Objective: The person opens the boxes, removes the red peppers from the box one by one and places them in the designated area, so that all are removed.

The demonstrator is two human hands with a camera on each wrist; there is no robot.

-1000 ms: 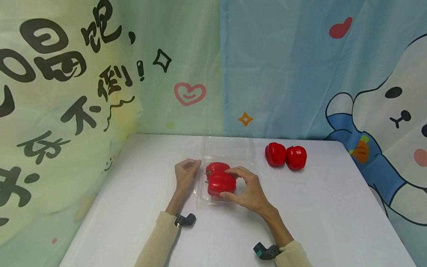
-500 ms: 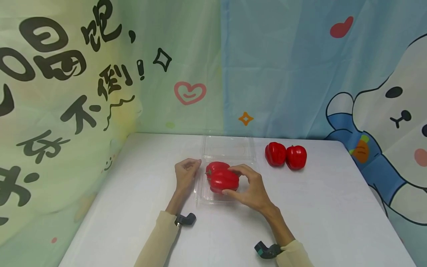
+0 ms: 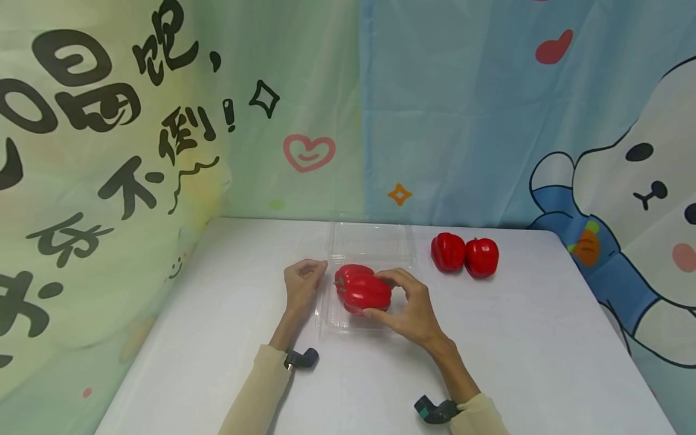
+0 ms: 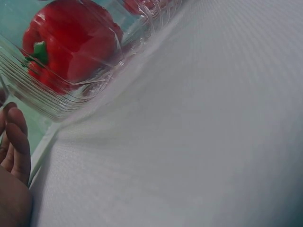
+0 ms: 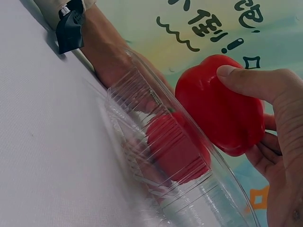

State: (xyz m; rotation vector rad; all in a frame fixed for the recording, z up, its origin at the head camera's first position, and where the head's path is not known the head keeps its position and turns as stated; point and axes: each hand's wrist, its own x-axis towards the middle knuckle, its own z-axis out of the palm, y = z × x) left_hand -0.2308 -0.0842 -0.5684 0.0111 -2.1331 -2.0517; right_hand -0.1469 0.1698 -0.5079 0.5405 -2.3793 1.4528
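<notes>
My right hand (image 3: 405, 305) grips a red bell pepper (image 3: 367, 294) between thumb and fingers. In the right wrist view this held pepper (image 5: 220, 104) is up at the rim of a clear plastic clamshell box (image 5: 227, 182). Inside the box lies another red bell pepper (image 5: 177, 149), its green stem showing in the left wrist view, where the pepper (image 4: 73, 42) is seen through the ridged wall. At the box's left rim, my left hand (image 3: 302, 284) pinches the edge with thumb and finger, the other fingers curled. The box's lid (image 3: 371, 241) lies open toward the back.
Two more red bell peppers (image 3: 448, 252) sit side by side on the white table (image 3: 544, 338), right of the box. A printed cloth backdrop (image 3: 435, 109) hangs behind the table's far edge. Each wrist wears a dark camera mount (image 3: 435, 411).
My right hand has raised its pepper a little and shifted it slightly right, over the other pepper in the box. The left hand stays at the box rim.
</notes>
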